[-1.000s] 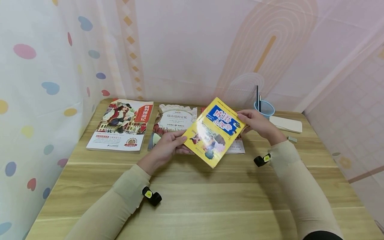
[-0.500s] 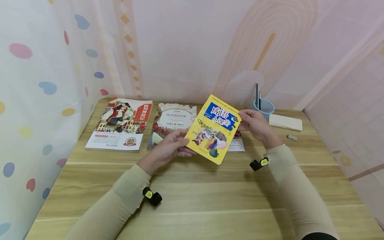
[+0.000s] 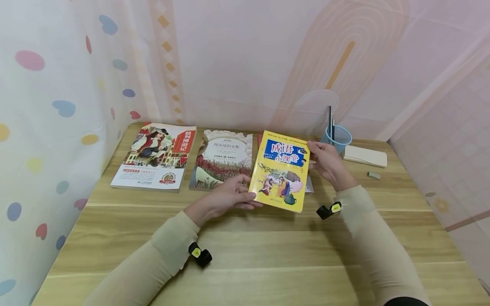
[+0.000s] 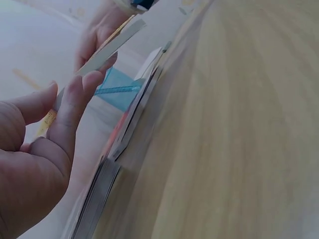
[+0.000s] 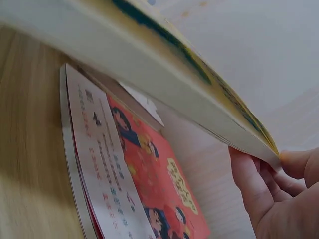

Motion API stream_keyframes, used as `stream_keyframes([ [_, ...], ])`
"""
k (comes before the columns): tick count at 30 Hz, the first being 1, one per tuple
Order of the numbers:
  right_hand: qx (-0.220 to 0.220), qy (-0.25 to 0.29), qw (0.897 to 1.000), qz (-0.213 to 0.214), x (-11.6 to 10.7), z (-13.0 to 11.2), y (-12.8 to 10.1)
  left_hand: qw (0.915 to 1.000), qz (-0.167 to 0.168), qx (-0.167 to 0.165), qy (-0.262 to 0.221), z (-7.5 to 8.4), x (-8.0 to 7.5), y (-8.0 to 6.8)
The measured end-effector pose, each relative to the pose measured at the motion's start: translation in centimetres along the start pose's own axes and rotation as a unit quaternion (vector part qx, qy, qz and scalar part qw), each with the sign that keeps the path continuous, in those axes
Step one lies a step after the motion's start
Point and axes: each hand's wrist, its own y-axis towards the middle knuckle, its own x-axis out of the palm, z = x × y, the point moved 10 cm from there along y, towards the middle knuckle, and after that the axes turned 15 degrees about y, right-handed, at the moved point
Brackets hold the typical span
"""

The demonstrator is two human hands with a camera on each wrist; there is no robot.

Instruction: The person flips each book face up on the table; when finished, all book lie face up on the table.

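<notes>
Both hands hold a yellow book with a blue title panel, raised above the table. My left hand pinches its lower left corner, thumb on the cover and fingers underneath. At its upper right corner, my right hand grips it between thumb and fingers. Beneath it lies a red and white book, mostly hidden in the head view but plain in the right wrist view. To the left, a book with a floral cover lies flat. In the left wrist view the yellow book shows edge-on.
A book with a pirate-like figure lies at the far left of the wooden table. At the back right stand a blue cup with pencils, a cream notepad and a small grey-green block. A patterned curtain hangs behind.
The yellow book has turned to stand straighter and shifted slightly to the right. My left hand has moved right and down with its corner; my right hand still holds the upper corner.
</notes>
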Motion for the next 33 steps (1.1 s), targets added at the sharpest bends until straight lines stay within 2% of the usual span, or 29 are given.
stream_keyframes([
  [5, -0.014, -0.048, 0.999, -0.007, -0.5, -0.2, -0.1, 0.9996, -0.017, -0.007, 0.021, -0.1, 1.2, 0.0],
  [10, -0.023, -0.087, 0.996, -0.010, -1.1, 0.0, -0.2, 0.9981, -0.050, -0.004, 0.036, -0.1, 2.7, -0.2],
  [16, -0.022, -0.105, 0.994, -0.013, -1.8, 0.6, -0.5, 0.9966, -0.073, -0.004, 0.040, -0.3, 4.0, -0.5],
  [22, -0.024, -0.120, 0.992, -0.020, -2.4, 1.1, -0.9, 0.9949, -0.092, -0.019, 0.038, -1.0, 4.9, -0.6],
  [33, -0.025, -0.152, 0.987, -0.041, -2.9, 2.2, -1.3, 0.9857, -0.151, -0.049, 0.055, -2.1, 6.5, -1.2],
])
